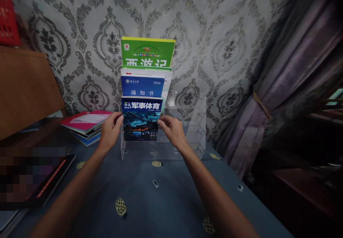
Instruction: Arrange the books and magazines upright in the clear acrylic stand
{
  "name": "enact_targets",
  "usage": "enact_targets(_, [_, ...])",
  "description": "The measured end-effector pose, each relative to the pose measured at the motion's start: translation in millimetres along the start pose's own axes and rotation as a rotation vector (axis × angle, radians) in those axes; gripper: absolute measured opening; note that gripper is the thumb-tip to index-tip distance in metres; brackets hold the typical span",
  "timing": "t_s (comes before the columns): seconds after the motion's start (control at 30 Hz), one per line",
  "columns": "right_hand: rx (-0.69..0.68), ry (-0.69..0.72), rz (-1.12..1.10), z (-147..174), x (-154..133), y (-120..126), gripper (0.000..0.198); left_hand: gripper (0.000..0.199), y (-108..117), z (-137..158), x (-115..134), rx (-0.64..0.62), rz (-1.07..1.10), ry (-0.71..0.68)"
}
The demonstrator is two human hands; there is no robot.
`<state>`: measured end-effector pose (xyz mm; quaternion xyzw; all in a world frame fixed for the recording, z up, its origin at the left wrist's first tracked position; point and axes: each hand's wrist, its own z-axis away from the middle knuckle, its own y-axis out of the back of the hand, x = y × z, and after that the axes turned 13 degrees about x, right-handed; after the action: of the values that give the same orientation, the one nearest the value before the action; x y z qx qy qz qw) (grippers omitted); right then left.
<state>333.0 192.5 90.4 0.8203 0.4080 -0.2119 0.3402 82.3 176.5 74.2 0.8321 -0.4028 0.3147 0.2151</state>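
Note:
A dark blue book (pixel 141 122) with white lettering stands upright in the front of a clear tiered rack (pixel 184 150). My left hand (pixel 111 128) pinches its left edge, and my right hand (pixel 172 129) grips its right edge. Behind it, each rising higher than the one in front, are a blue booklet (pixel 142 85) marked 2022, some white and green-edged books (pixel 146 72), and a green book (pixel 148 50) with a yellow top border. All of them sit in the rack's left part, and their lower portions are hidden.
At the left lies a stack of books (pixel 88 122) with a pink cover on top. Nearer is a dark flat item (pixel 57 179), partly blurred out. A wooden box (pixel 26 88) holds a red basket (pixel 8 20). A purple curtain (pixel 254 99) hangs right of the blue tablecloth (pixel 160 209).

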Motion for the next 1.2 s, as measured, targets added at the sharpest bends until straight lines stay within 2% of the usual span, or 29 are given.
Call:
enact_targets(0.4, [0.025, 0.031, 0.032, 0, -4, 5, 0.022, 0.030, 2, -2, 5, 0.022, -0.059, -0.079])
enact_targets(0.8, [0.031, 0.015, 0.054, -4, -9, 16, 0.023, 0.031, 4, -4, 8, 0.040, -0.090, -0.056])
enact_targets(1.07, [-0.090, 0.023, 0.110, -9, -9, 30, 0.032, 0.027, 5, 5, 8, 0.071, -0.083, -0.047])
enact_targets(1.2, [-0.157, 0.070, 0.209, -9, -10, 38, 0.026, 0.024, 25, 15, -2, 0.050, -0.241, -0.112])
